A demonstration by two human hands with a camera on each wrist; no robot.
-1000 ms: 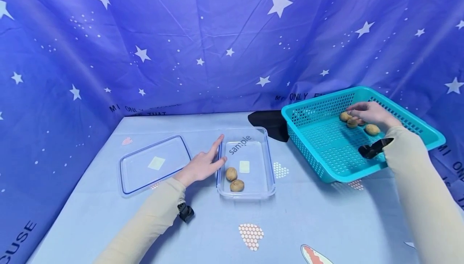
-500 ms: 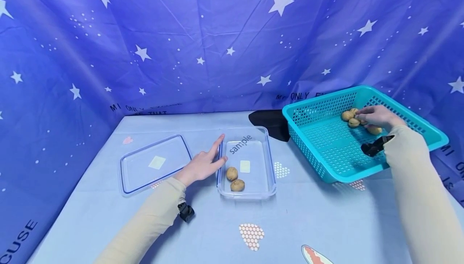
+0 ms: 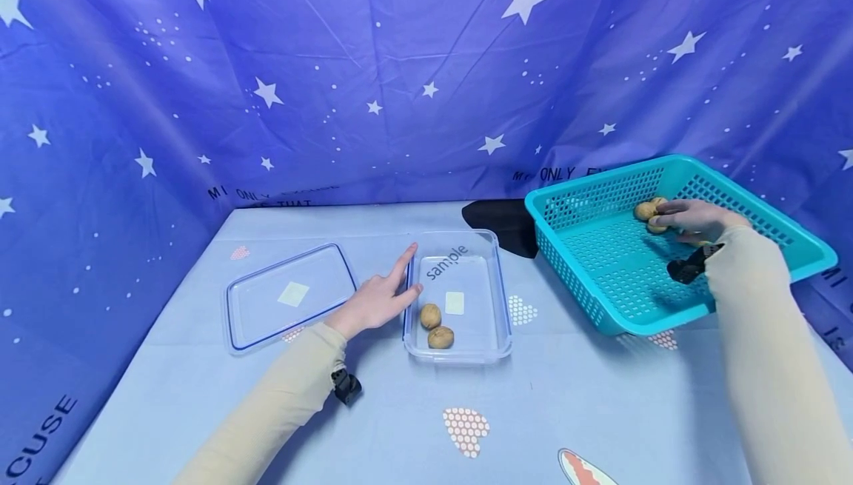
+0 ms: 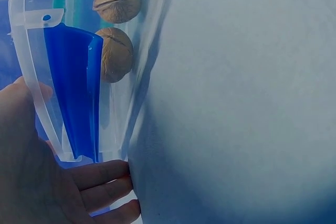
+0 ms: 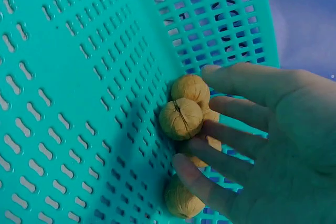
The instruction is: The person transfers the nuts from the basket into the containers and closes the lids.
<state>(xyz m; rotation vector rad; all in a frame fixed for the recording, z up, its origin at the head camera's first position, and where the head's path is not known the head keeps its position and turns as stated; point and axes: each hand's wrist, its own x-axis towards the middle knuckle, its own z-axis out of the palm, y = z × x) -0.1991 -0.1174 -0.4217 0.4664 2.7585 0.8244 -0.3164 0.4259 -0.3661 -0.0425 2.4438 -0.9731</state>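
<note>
A clear plastic food container [image 3: 483, 285] with blue-edged sides stands mid-table. Two walnuts [image 3: 440, 338] lie in its near left corner. My left hand [image 3: 376, 300] rests on the container's left side, thumb and index finger spread along the rim. In the left wrist view, the other fingers [image 4: 107, 187] extend below the container's wall. At the right, my right hand [image 3: 700, 220] reaches into a turquoise plastic basket [image 3: 613, 263]. Its fingers spread, nearly straight, over several walnuts [image 5: 181, 119] gathered by the basket wall, fingertips right at the shells and partly hiding them.
Left of the container lies a clear lid [image 3: 256, 311] with a blue seal. A flat black shape [image 3: 496, 224] shows behind the container and the basket. A blue star-printed curtain [image 3: 300, 100] hangs behind the table [image 3: 373, 440].
My right hand has shifted slightly right and nearer within the basket, over the walnuts. My left hand stays on the container. The head view has turned slightly.
</note>
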